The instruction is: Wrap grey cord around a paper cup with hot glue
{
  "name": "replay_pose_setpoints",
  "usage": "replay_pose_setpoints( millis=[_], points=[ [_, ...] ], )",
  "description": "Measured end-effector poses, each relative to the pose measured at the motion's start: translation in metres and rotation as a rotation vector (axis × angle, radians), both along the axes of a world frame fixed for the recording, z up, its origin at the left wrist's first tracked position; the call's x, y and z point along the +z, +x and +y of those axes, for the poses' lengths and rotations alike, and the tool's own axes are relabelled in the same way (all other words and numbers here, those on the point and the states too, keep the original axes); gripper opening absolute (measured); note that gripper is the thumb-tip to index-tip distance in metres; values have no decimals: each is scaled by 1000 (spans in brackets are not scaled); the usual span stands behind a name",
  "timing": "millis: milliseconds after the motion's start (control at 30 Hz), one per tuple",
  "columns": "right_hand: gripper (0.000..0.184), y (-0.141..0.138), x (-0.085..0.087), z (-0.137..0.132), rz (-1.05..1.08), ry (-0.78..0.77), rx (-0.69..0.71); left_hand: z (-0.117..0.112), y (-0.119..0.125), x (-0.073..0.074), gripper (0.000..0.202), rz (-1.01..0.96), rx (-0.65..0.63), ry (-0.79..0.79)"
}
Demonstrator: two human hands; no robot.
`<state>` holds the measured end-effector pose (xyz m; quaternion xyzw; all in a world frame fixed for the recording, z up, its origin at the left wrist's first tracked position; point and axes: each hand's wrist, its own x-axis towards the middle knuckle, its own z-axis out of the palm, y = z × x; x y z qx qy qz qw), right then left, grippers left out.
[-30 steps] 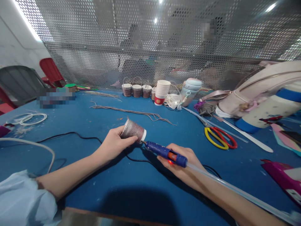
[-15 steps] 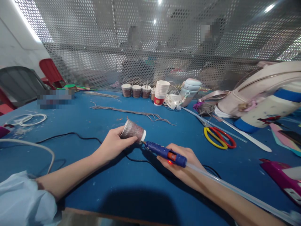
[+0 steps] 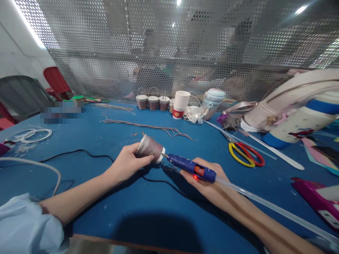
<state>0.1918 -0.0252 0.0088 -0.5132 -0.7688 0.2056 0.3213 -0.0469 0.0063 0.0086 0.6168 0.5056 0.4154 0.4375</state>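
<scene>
My left hand (image 3: 131,160) is closed round a small paper cup (image 3: 149,148), wound with grey-brown cord and tipped on its side above the blue table. A white band shows at the cup's right end. In my right hand (image 3: 209,176) is a blue glue gun (image 3: 189,165) with a red light glowing under it. Its nozzle points left and meets, or nearly meets, the white band; contact is hard to make out. From the gun's back a long clear glue stick (image 3: 265,199) runs along my right forearm. The fingers under the gun are partly hidden.
Grey cords (image 3: 148,126) lie across the blue table (image 3: 119,218). Behind are wrapped cups with handles (image 3: 153,103), stacked paper cups (image 3: 181,106) and a bottle (image 3: 212,102). Scissors (image 3: 245,153) and a magenta object (image 3: 312,197) lie right. A black cable (image 3: 79,151) passes beneath my hands.
The glue gun in my right hand has shifted slightly right and up, its nozzle moving from the cup's lower edge up along the white band. My left hand and the cup have barely moved.
</scene>
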Motion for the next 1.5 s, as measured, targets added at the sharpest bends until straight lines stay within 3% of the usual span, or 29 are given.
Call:
replay_pose_setpoints(
  millis=[300,500,733,933,1267,1500],
  points=[
    [25,0,1,-1,-7,-18,-11,3,-4,-5,22,12,-15,29],
    [24,0,-1,-1,-49,10,58,3,-4,-5,20,5,-51,45],
    [26,1,2,-1,-32,9,-16,3,-5,-6,22,32,-48,63],
    [23,3,-1,-1,-61,34,53,2,-4,-2,19,47,-53,85],
    [28,2,8,-2,24,-55,-56,3,-7,-3,21,94,-95,134],
    [27,3,9,-3,-15,-73,11,3,-6,-1,19,100,-107,147]
  ],
)
